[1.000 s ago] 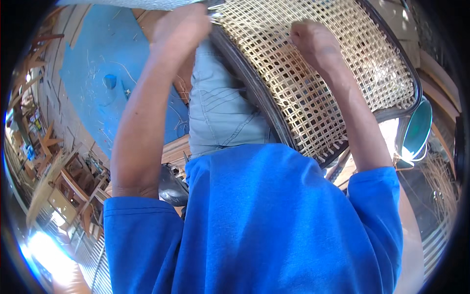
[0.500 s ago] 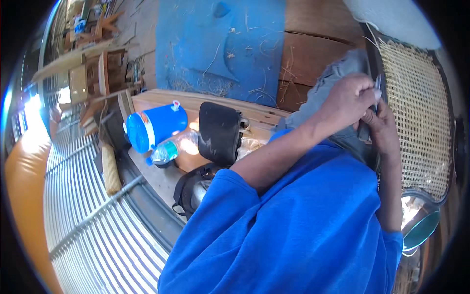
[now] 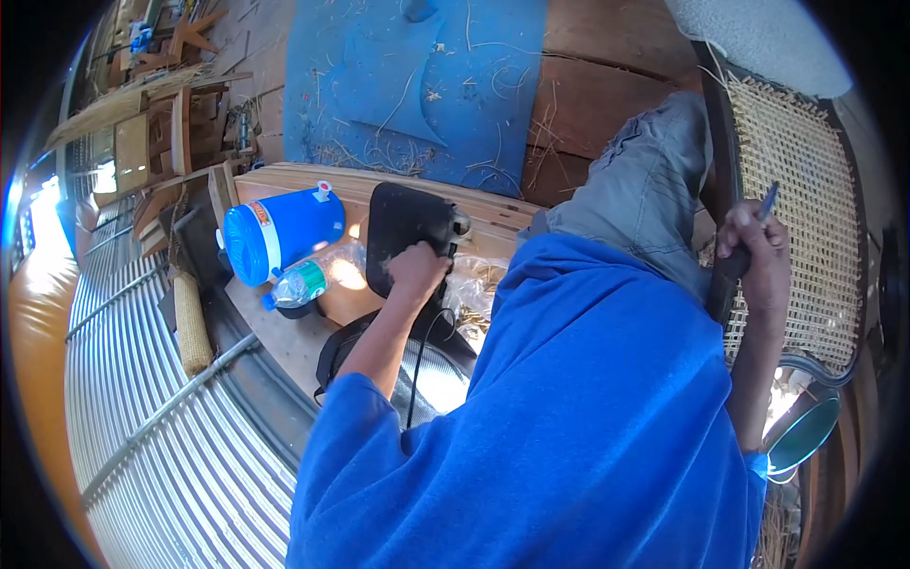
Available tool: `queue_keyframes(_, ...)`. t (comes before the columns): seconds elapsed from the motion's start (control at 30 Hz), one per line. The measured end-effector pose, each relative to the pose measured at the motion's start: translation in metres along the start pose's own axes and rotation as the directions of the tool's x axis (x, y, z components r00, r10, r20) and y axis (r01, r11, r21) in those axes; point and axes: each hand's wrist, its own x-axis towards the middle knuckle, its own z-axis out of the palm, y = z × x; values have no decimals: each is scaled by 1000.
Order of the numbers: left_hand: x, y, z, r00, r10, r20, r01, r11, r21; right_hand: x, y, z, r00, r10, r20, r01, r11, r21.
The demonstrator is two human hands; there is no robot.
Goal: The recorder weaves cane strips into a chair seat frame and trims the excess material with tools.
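Observation:
My right hand [image 3: 758,245] is closed around a slim pointed tool [image 3: 771,197], whose grey tip sticks up past the fingers; its exact kind is unclear. This hand is by the dark frame of a chair panel of woven cane [image 3: 801,204], which has an open lattice and loose ends along its far edge. On the left, my left hand [image 3: 417,270] is at the near right edge of a black case [image 3: 403,228], its fingers curled and partly hidden. A thin black cord [image 3: 417,375] hangs below that hand.
Left of the case are a blue water jug [image 3: 294,232] and a clear plastic bottle [image 3: 301,284] on a wooden bench [image 3: 275,180]. Plastic wrapping [image 3: 474,284] and a black bag [image 3: 341,351] are nearby. A green bucket [image 3: 804,436] stands below the cane panel. Fibre scraps litter a blue mat [image 3: 379,85].
Both hands were together at the cane panel's frame. My left hand has swung left to the black case, while my right has stayed by the panel with the pointed tool.

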Motion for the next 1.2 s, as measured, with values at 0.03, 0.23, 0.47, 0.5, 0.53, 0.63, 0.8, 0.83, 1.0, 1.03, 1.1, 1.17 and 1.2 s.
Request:
queue_keyframes(0.03,4,-10,11,994,-31,-102,26,999,-45,0,2,1,1000,-7,30,7,1000,-19)
queue_keyframes(0.23,8,-76,12,834,-162,-528,-100,896,-432,12,-1,14,999,4,48,-8,997,78)
queue_keyframes(0.47,-6,-55,-49,745,-159,-648,-204,870,-448,22,-5,35,994,105,-29,-109,977,-182)
queue_keyframes(0.5,-7,-46,-59,721,-135,-680,-250,865,-436,23,-5,40,996,83,18,-76,972,-222)
queue_keyframes(0.53,-10,-37,-68,711,-114,-694,-281,858,-429,23,-6,45,993,110,43,-95,958,-270)
queue_keyframes(0.63,-26,-3,-99,732,-73,-677,-347,815,-464,27,-14,62,974,205,92,-136,864,-484)
queue_keyframes(0.8,-59,78,-165,753,167,-637,-554,682,-477,16,-29,89,991,-121,55,126,721,-682)
queue_keyframes(0.83,-66,98,-177,699,254,-668,-626,669,-400,12,-31,90,984,-170,44,148,665,-732)
queue_keyframes(1.0,-92,183,-227,360,603,-712,-896,437,-83,-9,-32,70,964,-213,-157,-7,571,-821)
queue_keyframes(1.03,-96,195,-235,348,639,-686,-904,423,-65,-11,-32,63,959,-225,-173,-12,575,-818)
queue_keyframes(1.1,-100,218,-250,339,704,-624,-911,411,-31,-15,-30,48,946,-168,-276,-131,580,-804)
queue_keyframes(1.17,-103,239,-260,261,769,-584,-932,358,54,-20,-29,33,930,-145,-339,-161,667,-728)
queue_keyframes(1.2,-106,248,-263,233,797,-557,-937,338,91,-23,-29,26,921,-102,-377,-204,697,-687)
